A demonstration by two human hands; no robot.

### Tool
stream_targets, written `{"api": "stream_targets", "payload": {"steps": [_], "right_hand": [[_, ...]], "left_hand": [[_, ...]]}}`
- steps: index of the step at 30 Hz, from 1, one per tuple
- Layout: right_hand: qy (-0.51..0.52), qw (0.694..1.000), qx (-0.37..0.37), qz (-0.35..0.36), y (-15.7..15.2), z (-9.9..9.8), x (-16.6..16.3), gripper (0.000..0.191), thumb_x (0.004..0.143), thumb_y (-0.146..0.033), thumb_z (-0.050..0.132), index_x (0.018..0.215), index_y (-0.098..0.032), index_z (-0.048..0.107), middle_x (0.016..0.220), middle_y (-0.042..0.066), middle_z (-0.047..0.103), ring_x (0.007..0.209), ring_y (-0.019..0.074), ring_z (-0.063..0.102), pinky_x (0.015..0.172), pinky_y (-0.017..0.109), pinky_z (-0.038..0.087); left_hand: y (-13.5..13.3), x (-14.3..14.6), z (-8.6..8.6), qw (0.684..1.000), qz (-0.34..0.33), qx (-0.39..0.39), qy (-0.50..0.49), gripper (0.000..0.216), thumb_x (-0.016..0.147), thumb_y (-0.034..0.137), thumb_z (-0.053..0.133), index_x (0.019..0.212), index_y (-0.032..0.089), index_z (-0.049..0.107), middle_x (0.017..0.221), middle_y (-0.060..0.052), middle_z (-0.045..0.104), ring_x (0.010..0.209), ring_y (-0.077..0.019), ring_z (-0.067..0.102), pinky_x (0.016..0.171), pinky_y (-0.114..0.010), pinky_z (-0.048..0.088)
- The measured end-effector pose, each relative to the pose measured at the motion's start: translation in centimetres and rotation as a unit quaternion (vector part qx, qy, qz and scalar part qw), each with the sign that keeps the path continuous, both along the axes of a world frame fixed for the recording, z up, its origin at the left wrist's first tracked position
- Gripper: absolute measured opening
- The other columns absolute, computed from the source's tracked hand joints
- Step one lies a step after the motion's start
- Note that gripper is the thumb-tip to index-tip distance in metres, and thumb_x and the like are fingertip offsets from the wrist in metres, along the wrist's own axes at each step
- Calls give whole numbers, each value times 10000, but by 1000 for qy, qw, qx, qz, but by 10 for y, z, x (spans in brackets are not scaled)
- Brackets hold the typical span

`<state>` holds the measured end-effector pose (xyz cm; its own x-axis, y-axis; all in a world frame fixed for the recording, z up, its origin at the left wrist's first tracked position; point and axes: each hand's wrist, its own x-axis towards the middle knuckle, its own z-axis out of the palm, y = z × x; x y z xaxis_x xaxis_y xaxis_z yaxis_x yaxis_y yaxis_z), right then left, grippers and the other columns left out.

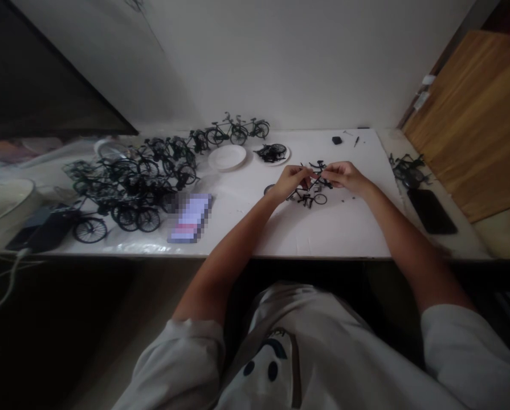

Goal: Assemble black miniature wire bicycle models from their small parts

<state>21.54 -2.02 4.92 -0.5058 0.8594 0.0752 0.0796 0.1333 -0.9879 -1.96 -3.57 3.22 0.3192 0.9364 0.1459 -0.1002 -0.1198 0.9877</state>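
Observation:
Over the white board, my left hand (295, 181) and my right hand (344, 175) meet with fingertips pinched close together. Between them is a black miniature bicycle (315, 183), partly covered by the fingers; exactly which part each hand grips is too small to make out. Just below the hands lie loose black bicycle parts (308, 200) and a small spoked wheel (320, 199). Another dark wheel (269, 189) shows partly behind my left wrist.
Many miniature bicycles (130, 182) crowd the left side. Behind stand a white plate (228, 158) and a plate of black parts (272, 152). A lit phone (190, 218) lies left, a dark phone (432, 210) right. Small tools (356, 141) sit at the back; a wooden panel (472, 125) borders the right.

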Motion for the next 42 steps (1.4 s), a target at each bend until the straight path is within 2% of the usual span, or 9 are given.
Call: {"api": "stream_targets", "payload": {"steps": [6, 11, 16, 24, 27, 31, 34, 37, 42], "right_hand": [[-1, 1000, 7, 14, -2, -1, -2, 529, 758, -616, 978, 935, -166, 763, 590, -61, 523, 505, 70, 386, 463, 249, 237], [-13, 1000, 25, -14, -5, 0, -5, 496, 789, -625, 948, 898, -171, 783, 577, -46, 533, 520, 80, 413, 466, 244, 274], [-21, 999, 25, -30, -3, -1, -4, 494, 790, -641, 941, 934, -189, 804, 604, -23, 598, 528, 92, 471, 459, 240, 307], [8, 996, 42, -74, -5, 5, -7, 599, 743, -741, 934, 845, -178, 757, 630, 24, 668, 533, 107, 542, 448, 244, 341], [6, 995, 54, -81, -6, 6, -8, 623, 740, -766, 925, 857, -176, 764, 670, 43, 706, 543, 105, 547, 458, 245, 372], [4, 995, 64, -76, -6, 4, -9, 617, 758, -767, 916, 877, -178, 776, 772, 81, 765, 651, 142, 659, 477, 241, 413], [6, 995, 67, -67, -6, 2, -10, 605, 769, -745, 922, 922, -175, 789, 814, 98, 781, 709, 166, 714, 474, 241, 422], [3, 996, 63, -55, -7, 1, -12, 594, 750, -728, 944, 913, -177, 791, 804, 94, 781, 710, 170, 717, 476, 241, 429], [2, 996, 69, -53, -10, 2, -15, 616, 712, -758, 946, 887, -185, 800, 777, 76, 776, 694, 168, 697, 484, 245, 442]], "left_hand": [[4, -3, -7, 1000, -22, 14, 10, 279, 922, 367, 738, 884, 121, 865, 667, -29, 674, 592, -98, 605, 593, -235, 487], [3, -1, -11, 998, -36, 29, 43, 276, 930, 367, 737, 901, 129, 874, 672, -37, 685, 615, -103, 611, 609, -235, 492], [0, -1, -3, 999, -33, 9, 40, 251, 942, 327, 730, 891, 122, 865, 682, -39, 679, 618, -106, 618, 612, -236, 504], [4, -14, 7, 998, -62, 3, -28, 329, 956, 420, 718, 1033, 137, 867, 789, -52, 708, 720, -138, 684, 678, -260, 584], [4, -13, 6, 997, -47, 5, -63, 292, 921, 406, 777, 1036, 150, 855, 860, -52, 716, 797, -138, 698, 732, -260, 606], [3, -7, 5, 997, -3, -19, -75, 282, 861, 337, 856, 1064, 148, 808, 858, -21, 714, 701, -92, 655, 721, -241, 569], [1, -3, 3, 999, 1, -20, -48, 250, 881, 333, 836, 1040, 146, 792, 851, -16, 719, 705, -86, 650, 720, -232, 545], [1, -1, 0, 1000, -16, 1, -20, 240, 925, 371, 789, 995, 142, 797, 922, -53, 766, 791, -107, 691, 738, -227, 546], [-2, 1, 0, 997, -69, -8, -24, 379, 962, 488, 758, 1058, 121, 777, 947, -107, 811, 823, -157, 764, 789, -275, 587]]}}
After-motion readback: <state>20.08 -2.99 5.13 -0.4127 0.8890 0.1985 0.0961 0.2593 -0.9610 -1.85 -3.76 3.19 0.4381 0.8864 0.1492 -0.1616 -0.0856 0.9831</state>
